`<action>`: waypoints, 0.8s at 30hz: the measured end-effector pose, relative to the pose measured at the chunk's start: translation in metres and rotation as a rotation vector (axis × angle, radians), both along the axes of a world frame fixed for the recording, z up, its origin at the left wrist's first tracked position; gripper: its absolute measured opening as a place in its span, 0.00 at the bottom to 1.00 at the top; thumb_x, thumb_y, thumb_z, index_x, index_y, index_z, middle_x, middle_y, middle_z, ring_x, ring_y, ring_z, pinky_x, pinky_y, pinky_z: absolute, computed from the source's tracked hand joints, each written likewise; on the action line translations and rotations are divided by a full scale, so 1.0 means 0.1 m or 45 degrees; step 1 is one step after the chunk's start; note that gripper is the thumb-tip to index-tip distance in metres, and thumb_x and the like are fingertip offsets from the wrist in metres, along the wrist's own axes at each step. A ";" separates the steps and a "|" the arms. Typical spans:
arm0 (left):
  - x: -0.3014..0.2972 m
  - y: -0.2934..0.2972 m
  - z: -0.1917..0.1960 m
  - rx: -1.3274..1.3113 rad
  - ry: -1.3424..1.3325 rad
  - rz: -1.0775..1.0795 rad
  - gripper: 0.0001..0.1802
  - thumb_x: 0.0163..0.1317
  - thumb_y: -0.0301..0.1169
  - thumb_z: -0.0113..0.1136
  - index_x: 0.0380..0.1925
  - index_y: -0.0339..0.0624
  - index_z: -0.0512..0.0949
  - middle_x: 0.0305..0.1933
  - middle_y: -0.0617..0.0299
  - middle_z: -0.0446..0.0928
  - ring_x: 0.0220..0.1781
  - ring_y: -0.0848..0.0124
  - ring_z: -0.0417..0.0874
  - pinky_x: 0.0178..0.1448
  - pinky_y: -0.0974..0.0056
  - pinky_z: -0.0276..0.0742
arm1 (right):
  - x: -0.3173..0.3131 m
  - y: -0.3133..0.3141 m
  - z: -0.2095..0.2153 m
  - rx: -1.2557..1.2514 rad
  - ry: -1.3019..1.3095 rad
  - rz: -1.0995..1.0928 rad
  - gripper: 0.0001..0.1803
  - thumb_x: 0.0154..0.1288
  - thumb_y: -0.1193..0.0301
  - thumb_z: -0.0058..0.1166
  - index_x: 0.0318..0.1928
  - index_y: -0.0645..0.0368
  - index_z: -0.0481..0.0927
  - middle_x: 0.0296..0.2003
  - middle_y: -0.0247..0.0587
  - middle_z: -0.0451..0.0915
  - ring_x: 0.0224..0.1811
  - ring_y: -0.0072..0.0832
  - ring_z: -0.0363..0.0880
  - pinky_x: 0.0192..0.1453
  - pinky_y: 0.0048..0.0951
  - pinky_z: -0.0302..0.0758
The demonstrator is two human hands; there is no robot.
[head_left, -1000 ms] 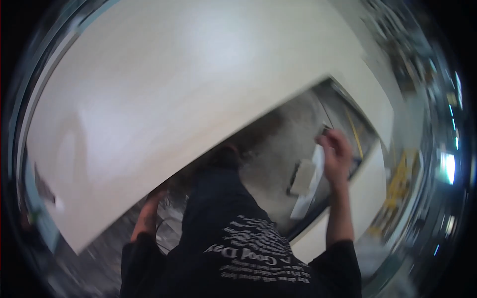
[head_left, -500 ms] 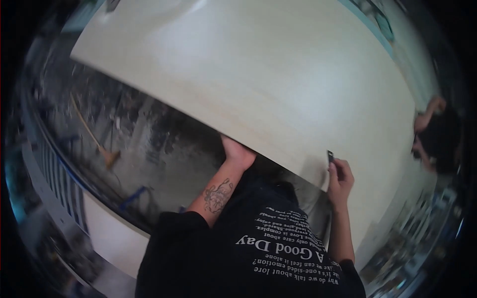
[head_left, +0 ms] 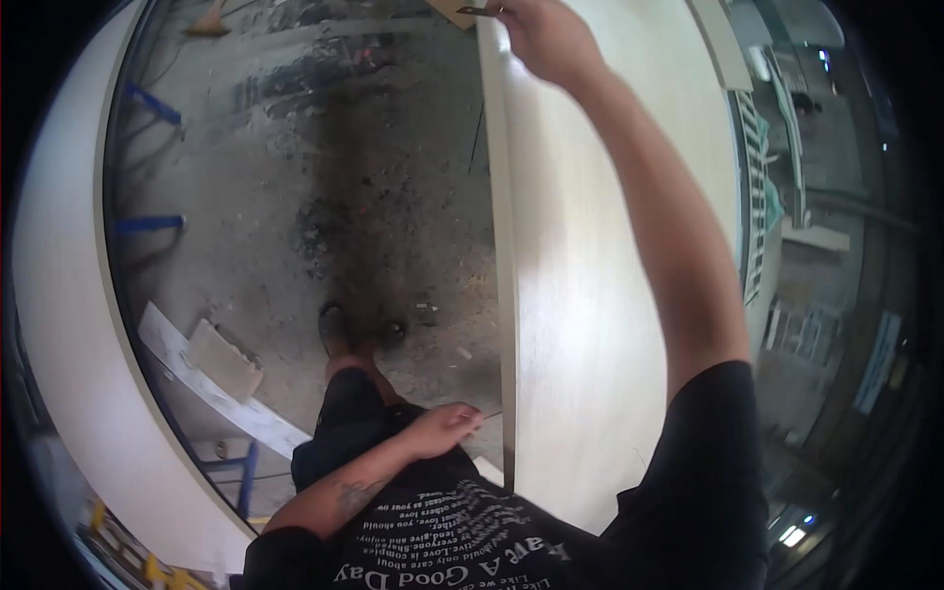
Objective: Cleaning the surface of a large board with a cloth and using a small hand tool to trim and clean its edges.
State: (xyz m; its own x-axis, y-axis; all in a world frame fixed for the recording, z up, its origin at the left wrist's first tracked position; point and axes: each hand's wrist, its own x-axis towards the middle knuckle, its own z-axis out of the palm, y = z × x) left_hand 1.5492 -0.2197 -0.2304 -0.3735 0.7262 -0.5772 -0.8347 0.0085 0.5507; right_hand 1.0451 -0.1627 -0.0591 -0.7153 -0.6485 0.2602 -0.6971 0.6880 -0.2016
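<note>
A large pale wood-grain board (head_left: 580, 295) lies to my right, its long straight edge running away from me. My right hand (head_left: 553, 41) reaches to the far part of that edge, fingers pinched on a small dark flat-bladed tool (head_left: 476, 12). The blade sticks out to the left past the board's edge; its exact kind is too small to tell. In front of my waist, my left hand (head_left: 444, 431) hangs in the air, left of the board and apart from it. Its fingers are loosely curled together, with nothing visible in them.
Another long pale panel (head_left: 69, 295) runs along the left, with blue metal legs (head_left: 149, 224) beside it. A whitish strip (head_left: 211, 383) and a beige offcut (head_left: 224, 359) lie at lower left. A broom head (head_left: 208, 22) rests on the stained concrete floor (head_left: 393, 197) far left.
My view has turned along the board's edge. My left hand has come away from under the board to my waist. My right arm is now stretched far forward, still holding the small tool.
</note>
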 end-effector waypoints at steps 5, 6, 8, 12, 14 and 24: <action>0.57 -0.73 -0.56 -0.232 -0.138 0.935 0.20 0.80 0.40 0.59 0.65 0.43 0.78 0.57 0.59 0.84 0.58 0.69 0.87 0.55 0.65 0.84 | -0.15 -0.14 -0.03 0.456 -0.012 0.066 0.13 0.69 0.75 0.55 0.50 0.56 0.88 0.46 0.54 0.85 0.52 0.56 0.83 0.58 0.50 0.80; 0.62 -0.93 -0.56 -0.394 -0.197 1.051 0.22 0.80 0.43 0.58 0.66 0.42 0.76 0.60 0.56 0.84 0.58 0.69 0.87 0.55 0.65 0.84 | -0.11 -0.08 -0.05 0.511 -0.036 0.037 0.13 0.69 0.75 0.55 0.50 0.56 0.88 0.46 0.55 0.85 0.52 0.56 0.83 0.58 0.50 0.79; 1.06 -1.32 -0.94 -0.642 -0.424 1.351 0.23 0.80 0.42 0.55 0.69 0.45 0.74 0.61 0.57 0.84 0.59 0.69 0.87 0.56 0.66 0.83 | -0.20 -0.01 -0.08 0.520 0.066 0.078 0.12 0.71 0.74 0.55 0.50 0.54 0.87 0.44 0.52 0.84 0.50 0.54 0.83 0.56 0.49 0.79; 2.17 -2.00 -1.31 -0.955 -0.498 1.424 0.23 0.79 0.47 0.57 0.67 0.53 0.76 0.59 0.61 0.84 0.55 0.68 0.87 0.49 0.65 0.81 | -0.21 0.32 -0.22 0.507 0.181 0.212 0.10 0.75 0.71 0.56 0.51 0.50 0.87 0.41 0.48 0.82 0.46 0.51 0.84 0.50 0.48 0.79; 2.94 -2.19 -1.45 -1.089 -0.609 1.424 0.22 0.78 0.48 0.58 0.67 0.57 0.77 0.56 0.62 0.84 0.50 0.70 0.86 0.42 0.65 0.79 | -0.22 0.31 -0.22 0.455 0.200 0.288 0.11 0.75 0.71 0.55 0.52 0.49 0.87 0.40 0.48 0.82 0.45 0.52 0.83 0.50 0.48 0.79; 3.85 -1.84 -1.42 -1.079 -0.963 1.361 0.17 0.77 0.46 0.61 0.61 0.59 0.80 0.43 0.67 0.79 0.36 0.75 0.82 0.31 0.69 0.71 | 0.12 0.47 -0.17 0.397 0.043 0.282 0.10 0.74 0.73 0.56 0.50 0.55 0.86 0.37 0.49 0.79 0.41 0.50 0.81 0.47 0.48 0.78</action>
